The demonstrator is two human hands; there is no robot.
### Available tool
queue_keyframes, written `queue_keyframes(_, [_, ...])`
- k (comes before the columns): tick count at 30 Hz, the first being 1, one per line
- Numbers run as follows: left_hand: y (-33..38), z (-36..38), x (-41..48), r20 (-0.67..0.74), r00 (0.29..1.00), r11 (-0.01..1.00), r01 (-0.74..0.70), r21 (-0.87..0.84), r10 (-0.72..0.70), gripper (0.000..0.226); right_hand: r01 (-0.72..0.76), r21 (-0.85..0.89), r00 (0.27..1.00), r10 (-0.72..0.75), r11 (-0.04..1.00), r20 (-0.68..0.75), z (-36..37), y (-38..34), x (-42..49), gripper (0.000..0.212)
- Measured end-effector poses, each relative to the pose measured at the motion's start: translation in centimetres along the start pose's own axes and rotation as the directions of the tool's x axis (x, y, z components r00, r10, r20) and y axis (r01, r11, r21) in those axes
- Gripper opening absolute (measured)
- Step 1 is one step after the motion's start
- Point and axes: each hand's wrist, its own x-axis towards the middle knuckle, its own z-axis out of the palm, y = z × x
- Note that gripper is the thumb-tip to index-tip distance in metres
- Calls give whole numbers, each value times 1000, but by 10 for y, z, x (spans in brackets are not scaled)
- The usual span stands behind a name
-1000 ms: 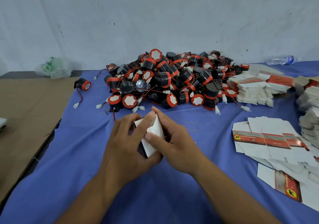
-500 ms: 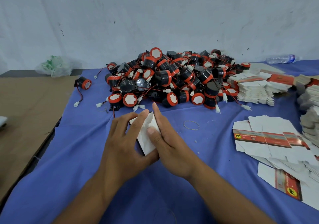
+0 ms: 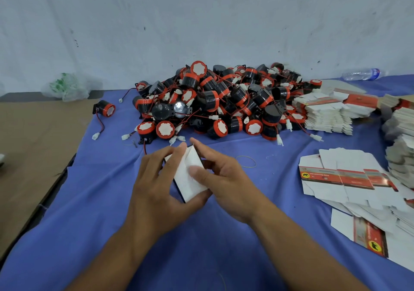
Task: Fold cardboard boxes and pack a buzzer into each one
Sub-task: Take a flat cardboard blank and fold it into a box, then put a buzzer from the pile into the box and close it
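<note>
A small white cardboard box (image 3: 187, 179) sits between both hands just above the blue cloth, its white flaps facing up. My left hand (image 3: 156, 189) wraps its left side and underside, fingers up along the far flap. My right hand (image 3: 224, 178) presses on it from the right, thumb flat on the white panel. What is inside the box is hidden. Behind the hands lies a big heap of black-and-red buzzers (image 3: 224, 102) with red wires and white plugs. One buzzer (image 3: 105, 109) lies apart at the left.
Flat box blanks (image 3: 349, 178) are spread at the right, with stacks of them (image 3: 324, 115) behind and at the far right edge. A rubber band (image 3: 246, 161) lies on the blue cloth (image 3: 100, 201). Brown cardboard (image 3: 33, 138) covers the left; a plastic bag (image 3: 67, 87) and bottle (image 3: 363, 74) lie by the wall.
Both hands with the box have shifted slightly away from me toward the buzzer heap. The right thumb has slid onto the white top panel and the fingers have flattened along the flaps.
</note>
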Motion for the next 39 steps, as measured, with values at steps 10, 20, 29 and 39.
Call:
queue_keyframes(10, [-12, -1, -7, 346, 938, 964, 103, -246, -12, 105, 148, -631, 988, -148, 761, 53, -22, -7, 1, 94])
queue_keyframes(20, [-38, 9, -4, 220, 972, 993, -101, 68, 84, 50, 302, -919, 949, -167, 252, 266, -23, 14, 5, 44])
queue_keyframes(29, [-25, 12, -12, 419, 847, 879, 436, -195, -327, 23, -184, -742, 977, 36, 645, -212, -7, 27, -5, 39])
queue_keyframes(39, [-23, 17, -12, 442, 774, 763, 594, -256, -454, 34, -376, -268, 828, 192, 887, -527, -60, 35, 75, 36])
